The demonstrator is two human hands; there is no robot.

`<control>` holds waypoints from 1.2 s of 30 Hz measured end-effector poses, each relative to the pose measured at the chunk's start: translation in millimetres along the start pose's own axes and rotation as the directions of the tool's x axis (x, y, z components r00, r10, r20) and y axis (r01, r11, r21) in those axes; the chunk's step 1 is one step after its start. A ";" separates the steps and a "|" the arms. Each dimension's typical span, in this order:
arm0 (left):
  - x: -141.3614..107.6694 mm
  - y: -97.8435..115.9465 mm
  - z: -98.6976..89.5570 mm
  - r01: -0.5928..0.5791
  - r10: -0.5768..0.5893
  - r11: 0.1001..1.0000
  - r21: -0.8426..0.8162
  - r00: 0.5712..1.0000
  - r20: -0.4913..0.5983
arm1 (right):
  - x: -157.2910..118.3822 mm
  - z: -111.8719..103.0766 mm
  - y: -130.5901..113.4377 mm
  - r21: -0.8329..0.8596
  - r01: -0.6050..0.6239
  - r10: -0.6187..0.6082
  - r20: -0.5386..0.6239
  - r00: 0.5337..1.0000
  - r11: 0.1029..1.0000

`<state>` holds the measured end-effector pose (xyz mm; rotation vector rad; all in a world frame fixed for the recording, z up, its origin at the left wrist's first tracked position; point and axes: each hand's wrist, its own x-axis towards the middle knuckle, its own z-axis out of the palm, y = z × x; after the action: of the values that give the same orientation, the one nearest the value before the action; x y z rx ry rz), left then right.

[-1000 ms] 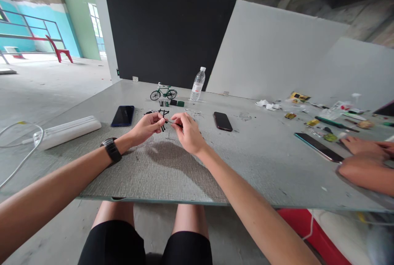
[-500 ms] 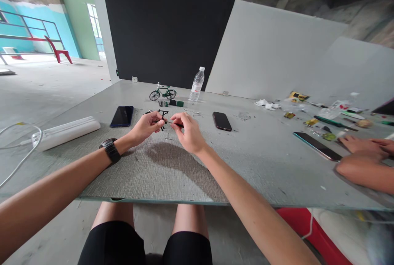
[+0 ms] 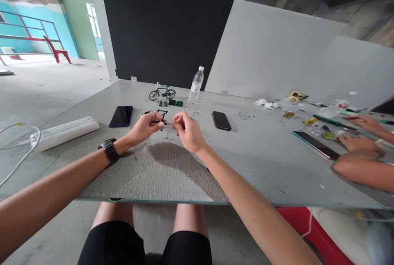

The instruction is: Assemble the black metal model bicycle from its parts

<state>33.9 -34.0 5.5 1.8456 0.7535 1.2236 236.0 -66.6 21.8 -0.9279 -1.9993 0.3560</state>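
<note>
Black frame (image 3: 163,111), one, pinched in left grip (image 3: 145,127), one tool (image 3: 170,123) pinched in right grip (image 3: 189,132)

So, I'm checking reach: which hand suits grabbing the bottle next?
Probably the right hand: it's nearer the bottle, though it seems to hold something slim; the left hand holds a small black frame.
</note>
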 end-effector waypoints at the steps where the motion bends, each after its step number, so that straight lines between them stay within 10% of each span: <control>1: 0.0 0.3 0.1 -0.014 0.014 1.000 0.021 1.000 -0.003 | 0.3 -0.3 -0.3 -0.005 -0.009 0.009 0.014 1.000 1.000; 7: -0.4 1.2 1.2 -0.046 0.048 0.993 0.107 0.999 -0.018 | 2.1 -0.8 -1.1 -0.138 -0.010 0.029 0.133 0.991 0.990; 17: -0.2 -0.5 0.9 -0.075 0.078 0.982 0.171 0.997 -0.010 | 0.8 6.2 1.8 0.034 -0.050 0.052 -0.050 0.997 0.998; 36: -0.1 2.3 0.7 -0.019 0.027 0.988 0.153 0.998 -0.050 | 1.7 6.5 2.2 0.096 -0.034 0.034 0.011 0.999 0.995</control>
<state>34.5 -35.4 7.3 1.9573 0.8778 1.2626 231.2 -63.3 17.9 -0.9022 -1.9587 0.4717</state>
